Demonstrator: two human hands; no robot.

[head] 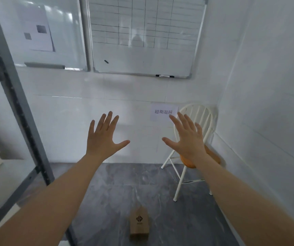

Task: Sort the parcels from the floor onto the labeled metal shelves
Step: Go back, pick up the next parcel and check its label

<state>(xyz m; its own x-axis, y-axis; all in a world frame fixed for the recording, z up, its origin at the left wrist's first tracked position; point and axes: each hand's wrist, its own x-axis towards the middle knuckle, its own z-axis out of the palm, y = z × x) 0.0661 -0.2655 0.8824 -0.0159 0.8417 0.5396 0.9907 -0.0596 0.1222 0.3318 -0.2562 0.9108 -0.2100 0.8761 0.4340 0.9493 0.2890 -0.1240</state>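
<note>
A small brown cardboard parcel (pixel 139 223) with a dark logo lies on the grey floor near the bottom of the view, between my forearms. My left hand (pixel 103 137) is raised in front of the white wall, fingers spread, holding nothing. My right hand (pixel 187 137) is raised beside it, also spread and empty, in front of the chair. The grey metal shelf frame (pixel 16 103) stands at the left, with a pale shelf board (pixel 6 174) low down.
A white folding chair (pixel 195 121) with an orange seat stands in the right corner. A paper sign (pixel 162 111) with printed characters is stuck on the wall. Two whiteboards (pixel 142 36) hang above. Grey marble floor (pixel 160 201) lies ahead.
</note>
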